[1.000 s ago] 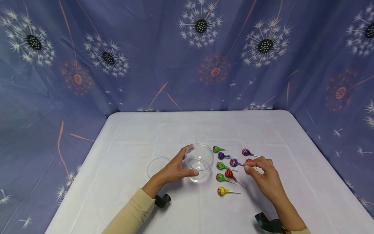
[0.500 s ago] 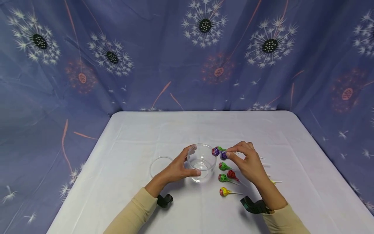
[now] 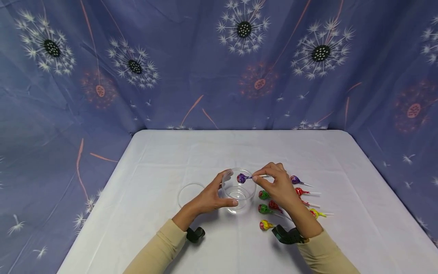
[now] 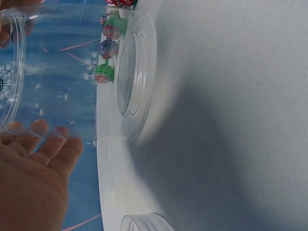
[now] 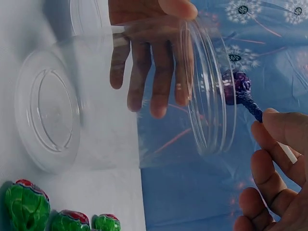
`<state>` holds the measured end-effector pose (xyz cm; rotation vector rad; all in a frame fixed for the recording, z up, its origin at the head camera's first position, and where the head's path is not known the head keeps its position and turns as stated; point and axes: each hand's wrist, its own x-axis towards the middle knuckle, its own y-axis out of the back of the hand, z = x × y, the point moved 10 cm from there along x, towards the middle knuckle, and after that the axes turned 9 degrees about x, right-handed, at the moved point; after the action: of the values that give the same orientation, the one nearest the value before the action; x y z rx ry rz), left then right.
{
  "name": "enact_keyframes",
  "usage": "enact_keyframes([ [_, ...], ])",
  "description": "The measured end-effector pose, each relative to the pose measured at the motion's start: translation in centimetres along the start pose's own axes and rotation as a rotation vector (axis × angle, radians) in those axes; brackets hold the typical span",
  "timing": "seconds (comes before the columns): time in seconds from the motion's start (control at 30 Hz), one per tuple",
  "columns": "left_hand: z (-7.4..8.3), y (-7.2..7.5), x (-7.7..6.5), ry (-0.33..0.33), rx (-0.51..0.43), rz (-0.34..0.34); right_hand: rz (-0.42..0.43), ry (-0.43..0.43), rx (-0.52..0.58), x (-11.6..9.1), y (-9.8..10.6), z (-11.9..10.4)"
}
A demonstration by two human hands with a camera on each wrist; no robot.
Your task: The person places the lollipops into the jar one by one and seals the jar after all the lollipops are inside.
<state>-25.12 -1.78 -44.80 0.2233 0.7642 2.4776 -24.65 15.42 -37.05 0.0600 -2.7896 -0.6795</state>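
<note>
A clear plastic jar (image 3: 239,195) stands upright on the white table, its mouth facing up. My left hand (image 3: 209,197) holds it from the left, thumb at the near side and fingers spread along the far side. Over the jar's mouth, my right hand (image 3: 278,187) pinches a purple-wrapped lollipop (image 3: 242,178) near the stick, the candy end pointing left. In the right wrist view the lollipop's head (image 5: 239,86) sits at the rim. Through the clear wall, no lollipop shows inside the jar.
Right of the jar lie several wrapped lollipops, among them a green one (image 3: 264,208), a yellow one (image 3: 265,225) and a purple one (image 3: 295,179). My right forearm covers part of them. A clear round lid (image 3: 179,193) lies left of the jar. A patterned blue curtain (image 3: 191,68) hangs behind.
My right hand has lifted the purple lollipop from among the others and carried it left to the jar's mouth. My left hand keeps its hold on the jar.
</note>
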Motion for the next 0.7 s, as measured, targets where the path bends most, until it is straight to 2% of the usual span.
enact_keyframes([
  [0.23,-0.3,-0.1,0.0,0.007,-0.002,-0.005,-0.025,0.035,-0.026,0.4,-1.2,-0.4],
  [0.4,-0.4,-0.1,0.0,0.011,0.000,-0.003,-0.033,0.130,-0.052,0.5,-2.0,-1.4],
  [0.7,-0.3,-0.1,0.1,0.008,-0.007,-0.011,-0.028,0.235,-0.127,0.4,-3.2,-2.7],
])
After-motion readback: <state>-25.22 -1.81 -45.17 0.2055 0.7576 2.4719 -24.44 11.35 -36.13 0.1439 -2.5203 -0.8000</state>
